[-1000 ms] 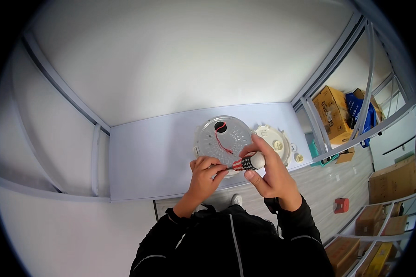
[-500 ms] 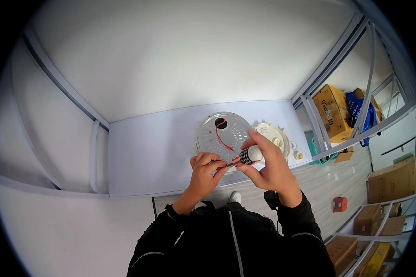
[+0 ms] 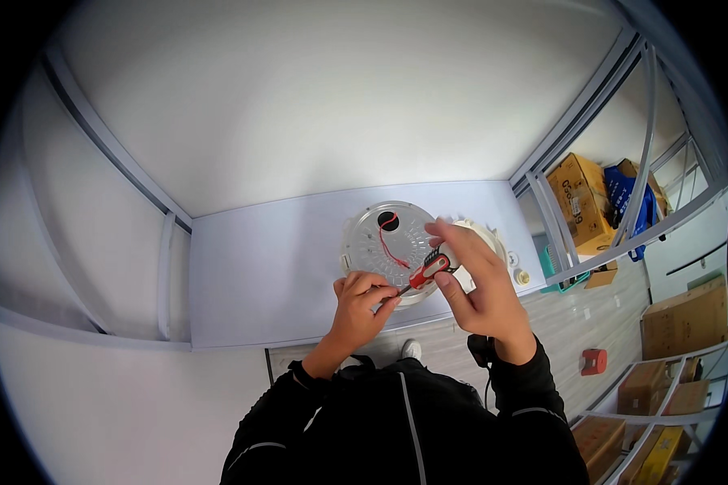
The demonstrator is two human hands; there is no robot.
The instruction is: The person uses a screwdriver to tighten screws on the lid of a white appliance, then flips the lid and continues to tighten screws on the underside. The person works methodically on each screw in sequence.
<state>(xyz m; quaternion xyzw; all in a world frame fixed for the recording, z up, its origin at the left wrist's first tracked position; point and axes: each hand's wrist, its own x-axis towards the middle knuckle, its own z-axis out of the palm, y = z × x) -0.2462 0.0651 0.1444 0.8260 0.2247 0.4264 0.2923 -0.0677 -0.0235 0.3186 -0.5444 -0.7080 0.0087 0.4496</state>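
Note:
A screwdriver (image 3: 423, 273) with a red, black and white handle is held tilted above the near edge of a round metal lamp base (image 3: 360, 240). My right hand (image 3: 487, 295) is closed loosely about the handle's upper end, the thumb against its side and the fingers partly stretched along it. At the lower end, my left hand (image 3: 361, 307) pinches the thin shaft between thumb and fingertips. Whether it also grips a small part is hidden. From a dark round opening (image 3: 388, 221) in the base, red wires (image 3: 389, 251) run across the metal.
Partly behind my right hand, a cream round plate (image 3: 497, 241) lies on the pale table (image 3: 259, 267). Small round cream parts (image 3: 522, 276) sit beside it. Rails and a shelf with a cardboard box (image 3: 582, 202) stand at right. A red stool (image 3: 594, 361) is on the floor.
The screwdriver handle has turned, showing more red now. My right fingers have loosened and shifted slightly right around it. My left hand has stayed almost in place.

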